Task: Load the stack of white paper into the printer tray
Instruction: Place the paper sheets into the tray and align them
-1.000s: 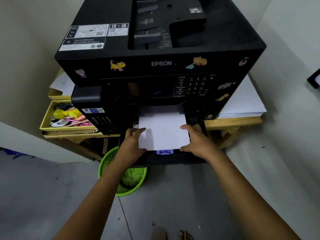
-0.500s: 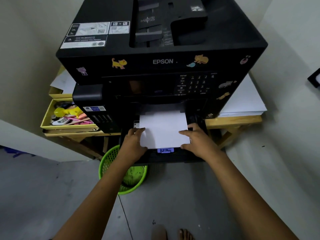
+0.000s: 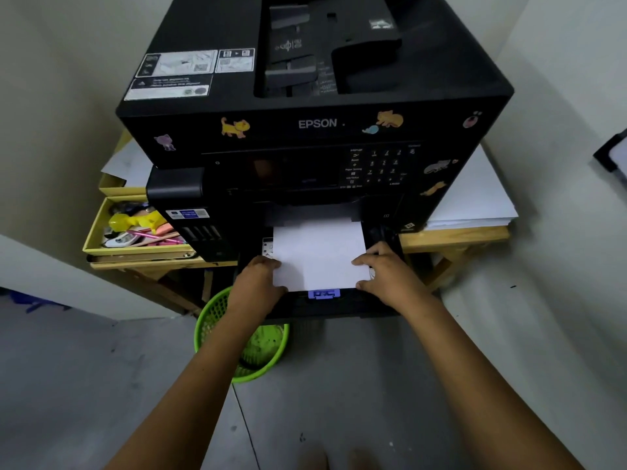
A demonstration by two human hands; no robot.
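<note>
Head view
Paper: white stack (image 3: 319,256) lies flat in the pulled-out printer tray (image 3: 339,305), far end under the black printer (image 3: 305,130), near edge just behind the tray's blue tab (image 3: 324,294).
Left hand (image 3: 258,283): fingers curled over the stack's left edge, gripping it.
Right hand (image 3: 386,273): fingers and thumb pinch the stack's right edge.
Worktop (image 3: 454,236): wooden, carries the printer, spare sheets (image 3: 475,198) and a yellow box (image 3: 112,232).
Floor: green basket (image 3: 217,320) below the left arm.
</note>
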